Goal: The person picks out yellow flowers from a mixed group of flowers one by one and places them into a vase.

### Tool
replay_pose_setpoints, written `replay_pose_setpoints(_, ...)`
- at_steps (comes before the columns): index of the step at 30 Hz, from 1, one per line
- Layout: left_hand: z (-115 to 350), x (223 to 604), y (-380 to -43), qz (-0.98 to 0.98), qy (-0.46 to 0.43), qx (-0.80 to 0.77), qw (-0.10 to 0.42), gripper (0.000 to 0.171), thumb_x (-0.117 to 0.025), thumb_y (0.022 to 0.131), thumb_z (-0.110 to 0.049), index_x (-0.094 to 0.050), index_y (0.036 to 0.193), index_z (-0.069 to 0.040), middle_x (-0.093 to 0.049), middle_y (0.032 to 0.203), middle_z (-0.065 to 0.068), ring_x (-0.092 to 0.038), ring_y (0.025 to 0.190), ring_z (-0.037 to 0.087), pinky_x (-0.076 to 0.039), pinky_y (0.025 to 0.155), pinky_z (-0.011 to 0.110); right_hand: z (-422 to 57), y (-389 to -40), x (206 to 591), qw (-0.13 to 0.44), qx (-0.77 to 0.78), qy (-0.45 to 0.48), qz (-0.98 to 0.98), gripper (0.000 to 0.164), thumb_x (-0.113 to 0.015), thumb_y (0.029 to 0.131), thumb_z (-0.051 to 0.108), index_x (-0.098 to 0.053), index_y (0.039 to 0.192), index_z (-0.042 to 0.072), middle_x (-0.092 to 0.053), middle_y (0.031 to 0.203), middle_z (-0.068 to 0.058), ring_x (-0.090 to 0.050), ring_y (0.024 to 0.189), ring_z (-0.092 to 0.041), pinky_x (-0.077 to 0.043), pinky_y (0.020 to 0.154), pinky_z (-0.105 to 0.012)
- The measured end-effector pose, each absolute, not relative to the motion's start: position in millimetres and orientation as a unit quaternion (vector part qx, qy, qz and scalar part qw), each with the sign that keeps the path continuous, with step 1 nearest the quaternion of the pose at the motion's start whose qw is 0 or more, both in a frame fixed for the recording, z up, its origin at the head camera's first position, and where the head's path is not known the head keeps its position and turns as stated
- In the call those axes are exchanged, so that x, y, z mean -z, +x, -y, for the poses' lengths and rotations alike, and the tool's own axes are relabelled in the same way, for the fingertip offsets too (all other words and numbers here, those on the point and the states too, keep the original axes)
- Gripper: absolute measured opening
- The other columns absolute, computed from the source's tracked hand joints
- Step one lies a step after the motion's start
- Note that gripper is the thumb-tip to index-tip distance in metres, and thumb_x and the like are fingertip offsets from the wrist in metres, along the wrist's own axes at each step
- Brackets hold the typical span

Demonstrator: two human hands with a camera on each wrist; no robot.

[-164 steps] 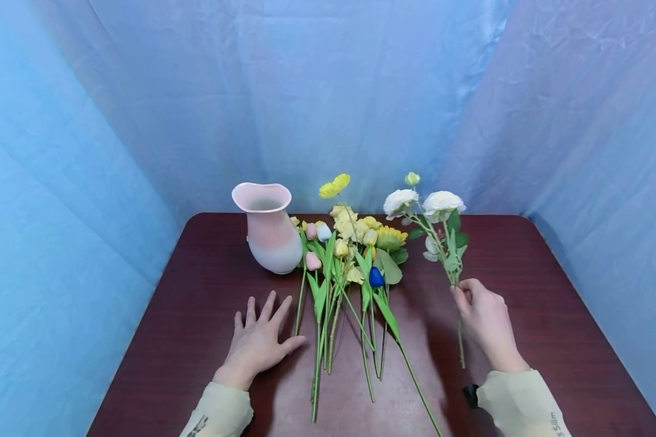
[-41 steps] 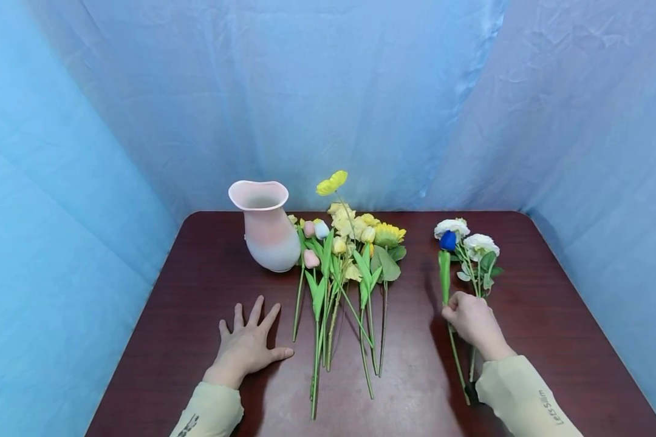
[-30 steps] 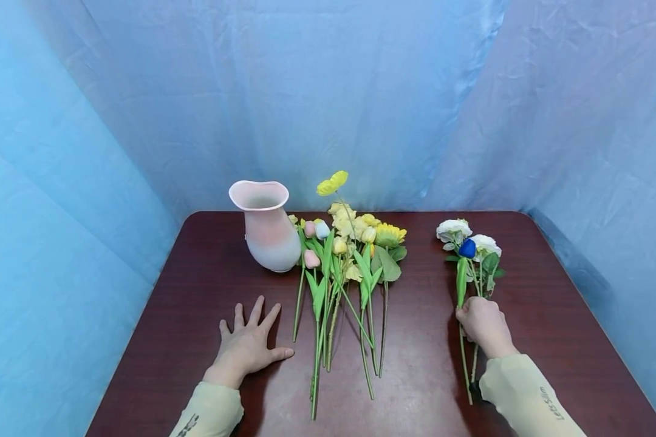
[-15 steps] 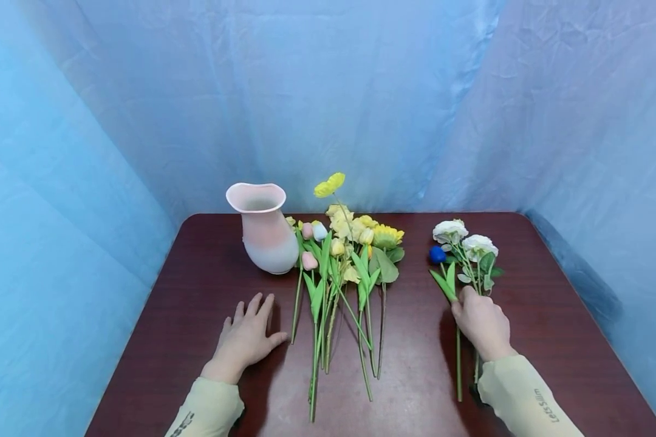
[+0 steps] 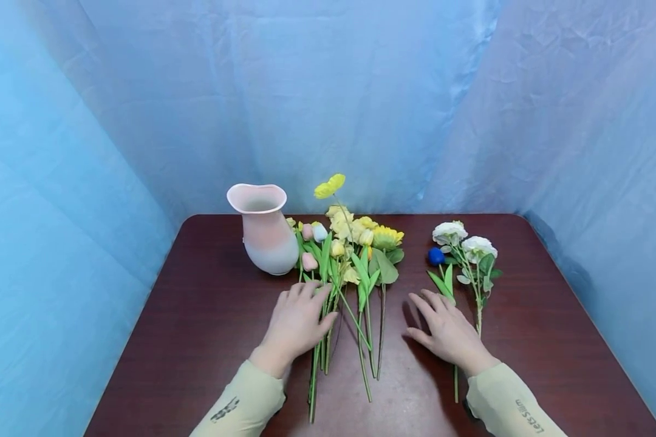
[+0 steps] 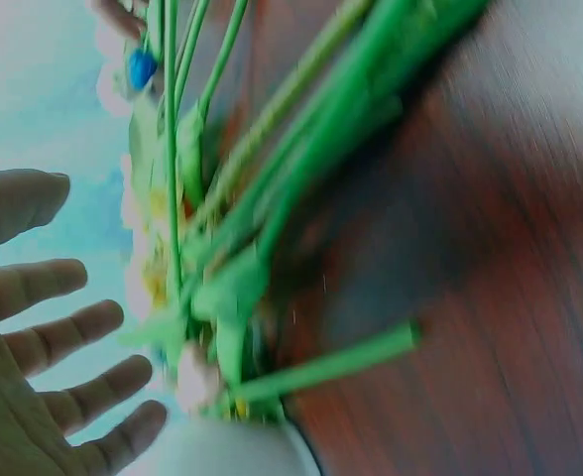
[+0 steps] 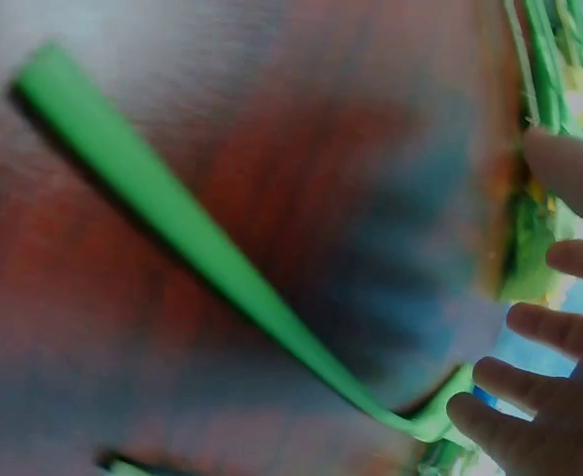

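Note:
In the head view my left hand (image 5: 295, 321) hovers with fingers spread over the stems of the flower pile, holding nothing. Its fingers also spread beside the blurred stems in the left wrist view. My right hand (image 5: 449, 331) is spread above the lower stem of a blue tulip (image 5: 436, 256), apart from it in the right wrist view. To the right of that tulip lies a spray of white flowers (image 5: 478, 249). The middle pile holds pink tulips (image 5: 309, 261), yellow tulips (image 5: 337, 247), a white tulip (image 5: 319, 232), a sunflower (image 5: 387, 237) and a yellow poppy-like bloom (image 5: 330, 186).
A pink and white vase (image 5: 271, 240) stands upright at the back left, its wide mouth facing up, close against the pile. Everything is on a dark red-brown table (image 5: 197, 315). Blue curtains (image 5: 361, 103) hang along the back and both sides.
White flowers, then the blue tulip, were carried from the pile area to the right and laid down. The right hand has let go of the tulip; the left hand has moved right over the stems.

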State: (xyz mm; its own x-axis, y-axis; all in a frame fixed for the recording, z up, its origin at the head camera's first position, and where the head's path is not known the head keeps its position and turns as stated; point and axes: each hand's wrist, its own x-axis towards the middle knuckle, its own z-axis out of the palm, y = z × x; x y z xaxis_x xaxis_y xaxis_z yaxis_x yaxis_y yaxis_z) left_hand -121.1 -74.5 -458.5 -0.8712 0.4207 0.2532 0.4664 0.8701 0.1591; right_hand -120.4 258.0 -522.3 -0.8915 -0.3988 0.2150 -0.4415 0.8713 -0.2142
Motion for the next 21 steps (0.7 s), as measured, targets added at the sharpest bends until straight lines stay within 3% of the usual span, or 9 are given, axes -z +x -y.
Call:
replay_pose_setpoints(10, 20, 476, -124, 0.946, -0.299, 0.062, 0.109, 0.039, -0.06, 0.092, -0.045, -0.062, 0.126, -0.024, -0.063, 0.109, 0.001, -0.054, 0.099, 0.027, -0.045, 0.077, 0.043, -257, -110, 538, 0.023, -0.091, 0.215, 0.972, 0.078, -0.067, 0.08, 0.062, -0.048, 0.141, 0.018, -0.039, 0.146, -0.02, -0.033, 0.13, -0.05, -0.034, 0.099, -0.067)
replay_pose_setpoints(21, -22, 490, -132, 0.955, -0.294, -0.012, 0.042, 0.034, -0.054, 0.093, -0.053, -0.062, 0.121, -0.034, -0.061, 0.108, -0.001, -0.048, 0.093, 0.025, -0.038, 0.075, 0.04, -258, -109, 537, -0.005, -0.085, 0.201, 0.976, 0.075, -0.065, 0.08, 0.065, -0.048, 0.142, 0.025, -0.037, 0.149, -0.018, -0.028, 0.133, -0.049, -0.031, 0.099, -0.069)
